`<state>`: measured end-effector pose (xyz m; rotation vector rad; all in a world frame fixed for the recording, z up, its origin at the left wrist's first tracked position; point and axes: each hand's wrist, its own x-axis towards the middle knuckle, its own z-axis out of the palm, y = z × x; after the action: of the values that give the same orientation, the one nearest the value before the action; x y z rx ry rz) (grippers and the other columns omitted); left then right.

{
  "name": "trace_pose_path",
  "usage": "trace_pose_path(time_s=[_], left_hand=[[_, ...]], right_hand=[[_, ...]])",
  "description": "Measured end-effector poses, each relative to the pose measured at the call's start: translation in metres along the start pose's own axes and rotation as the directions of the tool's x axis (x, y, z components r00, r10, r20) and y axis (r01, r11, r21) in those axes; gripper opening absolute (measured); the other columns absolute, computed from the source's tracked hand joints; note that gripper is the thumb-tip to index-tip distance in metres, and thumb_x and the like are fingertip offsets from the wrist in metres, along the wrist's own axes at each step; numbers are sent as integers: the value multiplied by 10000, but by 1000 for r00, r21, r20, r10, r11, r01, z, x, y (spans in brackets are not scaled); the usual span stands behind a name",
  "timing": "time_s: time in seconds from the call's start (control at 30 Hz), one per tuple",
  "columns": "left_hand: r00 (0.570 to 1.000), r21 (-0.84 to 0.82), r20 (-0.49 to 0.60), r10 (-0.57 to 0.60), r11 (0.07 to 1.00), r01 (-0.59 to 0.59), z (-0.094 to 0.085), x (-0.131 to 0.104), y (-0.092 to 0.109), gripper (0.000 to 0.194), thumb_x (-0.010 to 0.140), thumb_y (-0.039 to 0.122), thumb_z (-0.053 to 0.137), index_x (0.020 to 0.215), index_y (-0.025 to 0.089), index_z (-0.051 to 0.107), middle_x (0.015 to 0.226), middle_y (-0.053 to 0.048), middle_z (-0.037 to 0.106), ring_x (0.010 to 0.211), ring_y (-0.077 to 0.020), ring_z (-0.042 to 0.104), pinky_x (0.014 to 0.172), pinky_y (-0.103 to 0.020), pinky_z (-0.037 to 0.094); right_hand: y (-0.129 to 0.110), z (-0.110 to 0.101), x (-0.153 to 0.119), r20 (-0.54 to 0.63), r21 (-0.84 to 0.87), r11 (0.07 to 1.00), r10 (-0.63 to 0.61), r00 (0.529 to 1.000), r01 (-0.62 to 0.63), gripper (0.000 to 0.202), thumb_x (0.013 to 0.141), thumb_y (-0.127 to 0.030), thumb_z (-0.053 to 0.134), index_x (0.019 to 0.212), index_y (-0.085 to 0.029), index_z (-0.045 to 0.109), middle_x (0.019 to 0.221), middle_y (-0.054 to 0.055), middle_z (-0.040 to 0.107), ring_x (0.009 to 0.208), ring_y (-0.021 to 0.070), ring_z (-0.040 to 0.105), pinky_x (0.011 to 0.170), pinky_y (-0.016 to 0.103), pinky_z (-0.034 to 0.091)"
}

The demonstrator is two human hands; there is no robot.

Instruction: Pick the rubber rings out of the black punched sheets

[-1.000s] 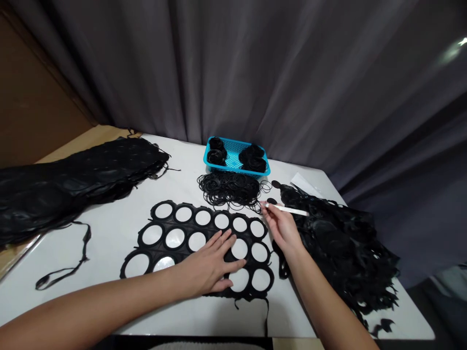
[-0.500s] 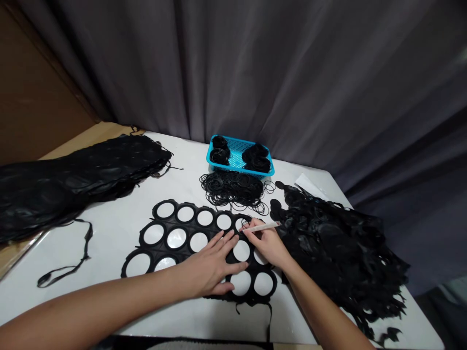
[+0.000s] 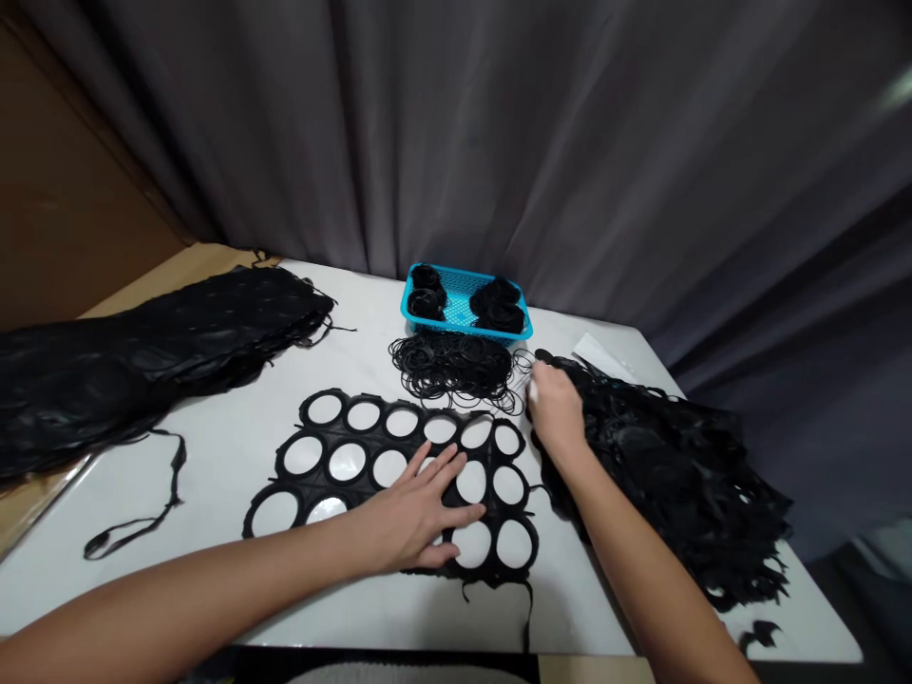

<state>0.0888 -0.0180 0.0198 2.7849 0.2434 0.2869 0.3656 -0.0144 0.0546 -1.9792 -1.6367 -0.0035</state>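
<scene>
Bare left hand (image 3: 420, 527) lying spread on a flat black sheet with rows of round holes (image 3: 371, 440), bare right hand (image 3: 558, 407) hanging by a dark heap

The flat black sheet is lying on a smooth white table (image 3: 220, 427), in front of the person, white showing through its holes. The bare left hand is resting palm down on it, right of its middle, fingers spreading wide and gripping nothing. The bare right hand is hanging just off the sheet's far right corner, at the edge of a tangled heap of black cut scraps (image 3: 670, 475). Its fingers are curling in narrow; a small whitish bit (image 3: 534, 389) is showing at them, but blur is hiding its shape and I cannot tell what they are holding.

Beyond the sheet, a loose pile of thin black rings (image 3: 456, 366) is lying before a rectangular blue mesh plastic basket (image 3: 462, 281), where dark bunches are sitting at both ends. A flat piece of white paper (image 3: 600, 357) is lying behind the heap. At the left, a thick stack of black sheeting (image 3: 142, 351) is lying, a thin black strip (image 3: 178, 465) curving near it
</scene>
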Motion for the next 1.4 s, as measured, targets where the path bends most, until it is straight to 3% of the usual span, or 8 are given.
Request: trace_pose_path(time_s=[0.17,0.4,0.6,0.7,1.03,1.2,1.3,1.4], left_hand=[[1000,36,24,18,999,-19,-10,-3,0,628,917,520,618,1480,315,430,1558,-222,277,1471,-411,227,1132,-640,240],[979,209,-83,-184,958,197,-17,-27,-18,682,919,484,625,1427,66,447,1492,-245,395,1416,-371,362,1159,-521,303],[976,217,-108,-187,954,207,-8,-39,-24,681,946,527,569,1455,98,426,1529,-202,374,1436,-354,337,1173,-521,270],[974,220,-107,-201,950,220,-7,-39,-23,663,964,537,532,1464,116,420,1545,-192,353,1452,-341,311,1186,-512,241],[970,188,-139,-197,957,221,-6,-41,-24,652,965,556,518,1450,126,448,1524,-179,394,1454,-324,311,1191,-492,235],[966,165,-159,-203,960,228,-4,-43,-25,665,949,560,546,1458,144,443,1535,-172,379,1450,-316,322,1192,-487,241],[967,150,-162,-198,963,223,-5,-42,-24,651,958,550,535,1459,146,441,1530,-170,387,1462,-310,300,1197,-482,234],[969,149,-140,-206,963,226,-8,-41,-24,651,945,521,573,1456,138,444,1527,-187,384,1462,-327,297,1186,-500,248]], right_hand=[[8,-3,23,75,281,927,237,969,-248,133,885,-283,550,793,-194,513,809,88,628,729,212,590,638,326,471],[-37,32,-10,532,762,307,207,821,-571,432,664,-416,816,747,-192,456,907,78,689,834,209,675,573,256,540],[-61,37,-36,467,634,698,-3,884,-333,292,880,-401,636,745,-193,484,728,0,599,641,134,542,603,251,449],[-65,34,-38,442,626,718,-7,897,-303,275,889,-406,633,754,-193,523,712,4,599,647,144,548,627,265,442],[-72,22,-7,627,776,-42,159,763,-629,352,665,-270,872,783,-162,557,963,96,712,962,201,693,499,146,499],[-71,28,-7,730,677,-337,199,654,-654,281,612,-117,854,754,-136,611,1025,130,715,993,169,690,717,140,570],[-68,30,-12,632,774,-216,202,748,-595,303,662,-177,838,715,-173,540,1066,110,710,983,168,673,827,230,565],[-67,33,-25,566,789,224,96,819,-571,320,770,-307,792,719,-180,503,1033,76,710,896,159,643,820,272,515]])
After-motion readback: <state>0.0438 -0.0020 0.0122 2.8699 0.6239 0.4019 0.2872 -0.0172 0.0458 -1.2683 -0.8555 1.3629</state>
